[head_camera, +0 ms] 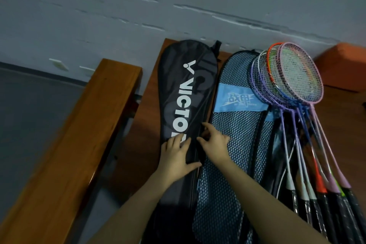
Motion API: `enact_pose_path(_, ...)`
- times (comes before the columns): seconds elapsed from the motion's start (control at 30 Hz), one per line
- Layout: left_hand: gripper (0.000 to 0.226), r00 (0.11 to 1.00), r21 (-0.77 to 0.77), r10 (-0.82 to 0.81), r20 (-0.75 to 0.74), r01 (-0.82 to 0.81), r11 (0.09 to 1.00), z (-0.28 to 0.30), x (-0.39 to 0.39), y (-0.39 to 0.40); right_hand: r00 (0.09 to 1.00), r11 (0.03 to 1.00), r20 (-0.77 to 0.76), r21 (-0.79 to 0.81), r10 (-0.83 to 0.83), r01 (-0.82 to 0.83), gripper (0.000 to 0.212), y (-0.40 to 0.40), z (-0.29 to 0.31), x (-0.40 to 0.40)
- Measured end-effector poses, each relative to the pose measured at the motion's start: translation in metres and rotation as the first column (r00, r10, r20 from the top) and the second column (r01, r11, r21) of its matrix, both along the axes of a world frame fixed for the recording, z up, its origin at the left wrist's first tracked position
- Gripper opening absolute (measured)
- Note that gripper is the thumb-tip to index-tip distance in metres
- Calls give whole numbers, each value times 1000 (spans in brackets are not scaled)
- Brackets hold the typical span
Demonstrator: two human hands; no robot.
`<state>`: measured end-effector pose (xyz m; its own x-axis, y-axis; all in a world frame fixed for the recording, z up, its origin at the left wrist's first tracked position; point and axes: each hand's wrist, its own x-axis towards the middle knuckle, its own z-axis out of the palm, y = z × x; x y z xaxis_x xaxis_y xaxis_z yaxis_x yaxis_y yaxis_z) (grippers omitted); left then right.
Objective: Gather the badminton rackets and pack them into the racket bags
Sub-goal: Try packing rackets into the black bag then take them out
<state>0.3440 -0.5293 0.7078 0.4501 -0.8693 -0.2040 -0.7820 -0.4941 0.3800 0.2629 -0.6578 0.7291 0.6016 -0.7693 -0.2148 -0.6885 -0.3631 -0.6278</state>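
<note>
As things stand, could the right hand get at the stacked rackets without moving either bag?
Probably yes. The right hand is at the black bag's edge; the rackets lie uncovered just past the mesh bag, with nothing over them.

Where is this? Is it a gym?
Maybe a sports hall's changing or storage corner, though I can't be sure. A bunch of badminton rackets and two racket bags lie on a wooden bench against a plain wall.

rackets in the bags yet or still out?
Still out. The rackets lie fanned in the open beside the blue mesh bag; both hands are on the black Victor bag.
</note>
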Motion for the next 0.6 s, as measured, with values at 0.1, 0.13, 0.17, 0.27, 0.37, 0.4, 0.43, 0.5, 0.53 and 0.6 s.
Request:
enact_pose_path(0.1, 86, 997, -59, 49, -64, -52, 997, 5, 1, 1, 987, 986, 133, 153, -92, 72, 45, 2, 5, 5)
enact_pose_path(0.13, 83, 993, -94, 82, -82, -90, 992, 8, 1, 0, 976, 973, 184, 217, -116, 75, 45, 2, 8, 4)
enact_pose_path(0.17, 80, 989, -134, 112, -101, -125, 983, 11, 0, 0, 963, 960, 234, 271, -134, 68, 44, 1, 12, 4)
enact_pose_path(0.27, 70, 962, -234, 141, -232, -196, 952, 18, -5, 1, 931, 940, 333, 341, -148, 27, 41, 0, 24, 3)
enact_pose_path(0.37, 57, 929, -256, 134, -345, -231, 939, 28, -6, -1, 916, 933, 377, 361, -138, -8, 38, 3, 31, 8)
enact_pose_path(0.4, 52, 917, -268, 143, -372, -253, 929, 31, -5, -1, 909, 928, 392, 373, -143, -15, 37, 5, 33, 10)
enact_pose_path(0.43, 48, 899, -280, 165, -406, -294, 914, 35, -4, -1, 902, 922, 404, 387, -151, -19, 37, 6, 34, 10)
enact_pose_path(0.5, 42, 849, -289, 225, -479, -395, 872, 42, 0, 5, 898, 913, 410, 408, -162, -22, 38, 8, 35, 7)
enact_pose_path(0.53, 41, 818, -286, 254, -516, -444, 849, 45, 2, 9, 904, 917, 397, 399, -158, -15, 40, 9, 34, 3)
enact_pose_path(0.6, 41, 752, -268, 295, -590, -526, 807, 51, 7, 18, 932, 950, 338, 313, -133, 22, 43, 9, 30, -7)
